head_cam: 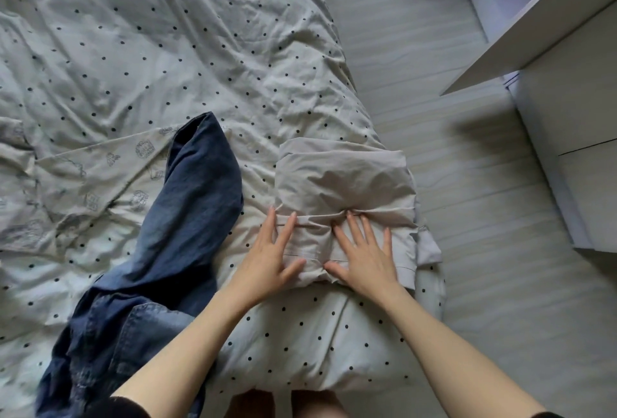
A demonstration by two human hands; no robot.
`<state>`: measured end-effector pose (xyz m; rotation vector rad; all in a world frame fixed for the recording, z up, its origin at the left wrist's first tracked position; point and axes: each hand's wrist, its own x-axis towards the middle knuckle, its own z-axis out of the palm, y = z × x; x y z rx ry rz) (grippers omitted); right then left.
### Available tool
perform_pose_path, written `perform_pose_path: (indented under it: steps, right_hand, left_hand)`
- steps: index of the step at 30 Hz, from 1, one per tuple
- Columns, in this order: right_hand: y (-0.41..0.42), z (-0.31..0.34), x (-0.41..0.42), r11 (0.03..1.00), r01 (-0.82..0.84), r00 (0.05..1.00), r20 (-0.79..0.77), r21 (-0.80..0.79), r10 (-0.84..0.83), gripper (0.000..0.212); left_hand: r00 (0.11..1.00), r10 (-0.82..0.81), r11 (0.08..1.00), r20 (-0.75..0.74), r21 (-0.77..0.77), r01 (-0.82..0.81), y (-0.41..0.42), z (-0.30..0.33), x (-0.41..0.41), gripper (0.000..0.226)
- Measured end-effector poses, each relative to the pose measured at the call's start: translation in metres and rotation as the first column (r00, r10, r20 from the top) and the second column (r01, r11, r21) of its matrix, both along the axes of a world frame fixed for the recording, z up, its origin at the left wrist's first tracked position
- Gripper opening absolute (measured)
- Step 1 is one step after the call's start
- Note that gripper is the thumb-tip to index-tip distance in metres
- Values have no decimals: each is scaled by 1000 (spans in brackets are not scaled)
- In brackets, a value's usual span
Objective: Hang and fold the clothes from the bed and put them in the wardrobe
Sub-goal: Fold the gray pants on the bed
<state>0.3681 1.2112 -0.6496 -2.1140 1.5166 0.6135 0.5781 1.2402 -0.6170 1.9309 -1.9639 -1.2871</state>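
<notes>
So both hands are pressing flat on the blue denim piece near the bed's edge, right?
Not quite. In the head view, the left hand and right hand press flat on the folded beige garment; the blue denim piece lies untouched beside it.

both bare forearms reached forward, side by side. the left hand (272,255) and right hand (365,255) lay palm down, fingers straight and spread, thumbs pointing toward each other.
</notes>
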Motion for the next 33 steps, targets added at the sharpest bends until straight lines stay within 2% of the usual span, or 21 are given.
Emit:
perform_pose_path:
  steps: [2, 3, 5, 7, 8, 9, 12, 14, 16, 22, 25, 29, 33]
  right_hand:
    - [3, 4, -1, 1000, -10, 1000, 10, -12, 10, 80]
    - [5, 7, -1, 1000, -14, 1000, 14, -25, 14, 78]
    - [10, 15, 0, 999, -16, 999, 29, -50, 17, 73]
    - [18, 22, 3, 998, 7, 998, 70, -62, -3, 67]
    - [23, 25, 4, 997, 33, 995, 96, -63, -27, 65]
    - [27, 28, 5, 997, 60, 991, 126, -54, -52, 62]
    - [32, 36, 2, 974, 228, 950, 223, -16, -219, 52]
    - [33, 44, -3, 935, 354, 900, 261, 25, -348, 50]
    - [36, 53, -5, 935, 354, 904, 248, 24, -349, 53]
    - [20, 62, 20, 985, 160, 970, 195, -58, -146, 73]
    - [-18, 50, 35, 992, 119, 985, 127, -39, -114, 83]
    - [-34, 23, 66, 998, 54, 996, 63, 37, -57, 74]
    - [-37, 17, 43, 999, 46, 985, 164, -6, -44, 70]
  left_hand:
    - [997, -53, 996, 61, -72, 57, -3, 0, 4, 85]
    - [998, -24, 998, 60, -59, 27, -6, 0, 4, 86]
    - [981, 188, 982, -57, 42, -185, -16, 2, 0, 94]
    - [863, 467, 873, -192, 255, -415, -31, 2, -6, 106]
    - [817, 545, 818, -189, 336, -468, -39, 2, -9, 107]
    - [802, 579, 784, -145, 368, -499, -45, -1, -12, 100]
    - [802, 597, 757, -10, 338, -559, -48, -3, -20, 60]
    - [780, 626, 736, -9, 339, -586, -37, 4, -27, 56]
    - [760, 650, 722, 5, 308, -620, -21, 14, -28, 57]
    - [802, 597, 788, -27, 210, -579, -7, 36, -9, 48]
    - [853, 521, 848, 45, 93, -522, -23, 51, 4, 42]
    - [919, 341, 939, 198, -28, -342, -33, 67, -2, 44]
    - [950, 255, 966, 178, -86, -243, -31, 75, -31, 50]
